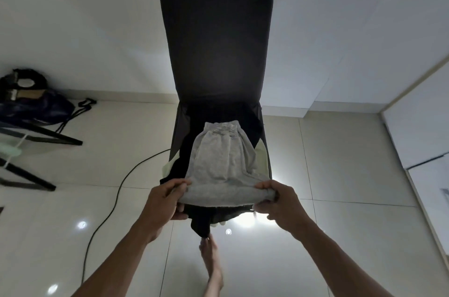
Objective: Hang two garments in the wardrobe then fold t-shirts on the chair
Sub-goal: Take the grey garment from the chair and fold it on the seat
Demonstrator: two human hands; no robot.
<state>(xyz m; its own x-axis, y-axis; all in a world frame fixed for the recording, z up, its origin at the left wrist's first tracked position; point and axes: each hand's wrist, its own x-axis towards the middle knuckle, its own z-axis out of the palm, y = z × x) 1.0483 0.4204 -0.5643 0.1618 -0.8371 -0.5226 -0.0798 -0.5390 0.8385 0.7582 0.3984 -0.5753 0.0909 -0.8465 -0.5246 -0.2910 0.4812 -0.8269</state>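
Room: pale tiled floor and white walls; I am looking down from the head view at a dark high-backed chair set against the wall.
Step in hand: I judge this to be the folding stage. A grey shirt lies along the seat on top of darker cloth, its near edge lifted.
Left hand: its grip pinches the near left corner of the grey shirt.
Right hand: its grip is curled round the near right corner, with cloth bunched in the fingers.
Next move: as I read it, carry the held edge forward onto the far half, keeping both corners level so the fold lands square, then let go and smooth it.
Count, garments: one grey shirt on top; one black piece hanging off the seat front; a pale green layer peeking out at the sides. How many lie beneath, I cannot tell.
Count, chairs: one.
Count, other: one cable on the floor; one dark bag at far left.
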